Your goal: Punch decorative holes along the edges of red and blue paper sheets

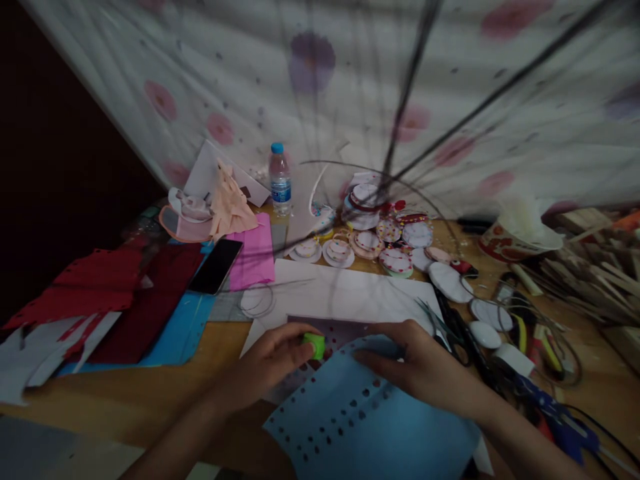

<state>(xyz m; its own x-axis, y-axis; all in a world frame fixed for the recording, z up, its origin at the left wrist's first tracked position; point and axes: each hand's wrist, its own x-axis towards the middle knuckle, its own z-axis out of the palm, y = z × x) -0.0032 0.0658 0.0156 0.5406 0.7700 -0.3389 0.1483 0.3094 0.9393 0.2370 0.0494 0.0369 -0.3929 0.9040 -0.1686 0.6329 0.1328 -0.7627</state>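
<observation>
My left hand point(280, 357) is closed around a small bright green craft punch point(315, 345) near the upper edge of a light blue sheet. Rows of small punched holes, some heart-like, run along this blue sheet point(400, 427). Pinched between the thumb and fingers of my right hand point(410, 357) is the sheet's top edge. Behind the sheet, partly covered by it and my hands, a greyish panel with small red spots point(345, 329) lies on white paper point(350, 287).
Small decorated paper cups and hats point(367, 243) stand at the back, beside a water bottle point(280, 183). To the left lie a phone point(217, 267), pink sheets point(257, 257) and red sheets point(90, 283). Scissors point(453, 340), a blue glue gun point(555, 413) and wood strips point(600, 273) occupy the right.
</observation>
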